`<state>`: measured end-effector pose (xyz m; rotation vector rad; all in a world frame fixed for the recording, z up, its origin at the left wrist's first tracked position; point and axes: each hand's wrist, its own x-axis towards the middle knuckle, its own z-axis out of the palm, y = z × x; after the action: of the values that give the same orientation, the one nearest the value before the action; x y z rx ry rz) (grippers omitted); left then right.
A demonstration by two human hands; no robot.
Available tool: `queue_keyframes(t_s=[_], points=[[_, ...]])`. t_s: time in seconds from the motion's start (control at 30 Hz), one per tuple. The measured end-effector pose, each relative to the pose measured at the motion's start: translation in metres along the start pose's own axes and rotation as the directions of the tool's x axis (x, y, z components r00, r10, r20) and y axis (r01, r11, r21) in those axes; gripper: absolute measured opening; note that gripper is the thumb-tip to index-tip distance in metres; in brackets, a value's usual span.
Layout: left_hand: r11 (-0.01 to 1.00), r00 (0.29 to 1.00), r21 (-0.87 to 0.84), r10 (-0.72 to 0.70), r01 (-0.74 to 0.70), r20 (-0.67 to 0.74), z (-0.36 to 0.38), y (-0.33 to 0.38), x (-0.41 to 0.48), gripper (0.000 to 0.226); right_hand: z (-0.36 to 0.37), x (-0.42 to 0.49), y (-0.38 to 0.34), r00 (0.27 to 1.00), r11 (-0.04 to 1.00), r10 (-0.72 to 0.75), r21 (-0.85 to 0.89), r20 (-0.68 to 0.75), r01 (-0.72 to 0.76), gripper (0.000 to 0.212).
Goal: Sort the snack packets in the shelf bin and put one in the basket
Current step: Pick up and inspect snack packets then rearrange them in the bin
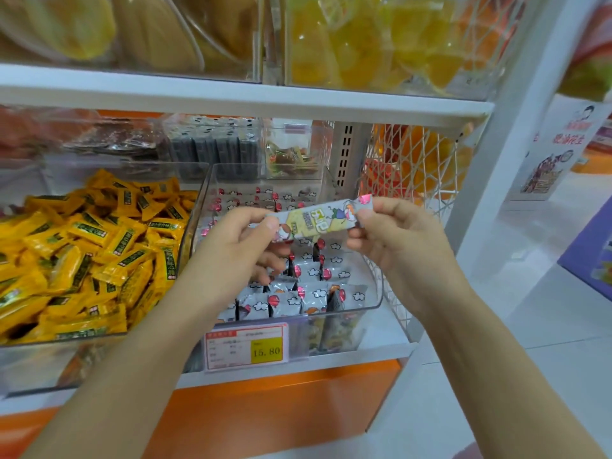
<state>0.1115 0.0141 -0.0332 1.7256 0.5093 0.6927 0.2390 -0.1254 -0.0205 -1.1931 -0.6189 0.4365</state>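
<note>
A long grey snack packet (318, 218) with a yellow panel and cartoon print is held level above the clear shelf bin (371, 306). My left hand (241, 240) pinches its left end and my right hand (390, 233) pinches its right end. Below it, the bin holds several grey packets (308, 293) with red and white cloud prints, standing on edge in rows. No basket is in view.
To the left, a clear bin is heaped with yellow packets (82, 246). A price tag (246, 346) reading 15.80 hangs on the shelf front. White wire mesh (417, 167) closes the shelf's right side. More bins stand behind and on the shelf above.
</note>
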Motion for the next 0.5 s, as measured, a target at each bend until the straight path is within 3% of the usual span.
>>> queue_keyframes(t_s=[0.2,0.5], points=[[0.989,0.995,-0.148,-0.011,-0.004,-0.098,-0.003,0.006,-0.005,0.015,-0.001,-0.004,-0.003,0.987,0.973,0.075,0.206,0.138,-0.103,0.024],[0.889,0.991,-0.447,-0.126,0.098,-0.034,-0.003,0.011,-0.007,0.014,-0.005,-0.007,-0.002,0.994,0.992,0.065,0.1,0.085,-0.073,0.013]])
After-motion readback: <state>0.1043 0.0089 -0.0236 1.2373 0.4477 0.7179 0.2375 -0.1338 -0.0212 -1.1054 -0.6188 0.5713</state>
